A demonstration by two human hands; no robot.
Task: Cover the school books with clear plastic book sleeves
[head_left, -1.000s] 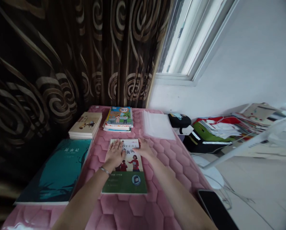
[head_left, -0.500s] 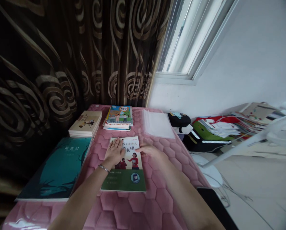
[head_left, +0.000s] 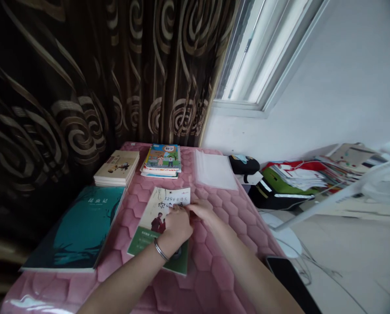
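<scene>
A paperback book [head_left: 149,220] with a cream and green cover and Chinese lettering lies at a slant on the pink padded surface. My left hand [head_left: 179,224], a silver bangle at its wrist, reaches across the cover with fingers curled at the book's right edge. That hand hides part of the title and picture. My right hand [head_left: 201,211] is closed at the same edge, just beyond the left one, its fingertips partly out of sight. The two hands nearly meet there.
A large teal book [head_left: 83,226] and a stack of beige books [head_left: 118,168] lie at left. Further back are colourful textbooks [head_left: 164,159] and clear plastic sleeves [head_left: 216,170]. A black phone [head_left: 289,279] is at the right edge, near a white stand [head_left: 286,235]. Patterned curtains [head_left: 93,78] hang behind.
My left hand has moved right, from flat on the cover to curled at its right edge. The book has turned, its near end swinging left. My right hand has closed in at the edge.
</scene>
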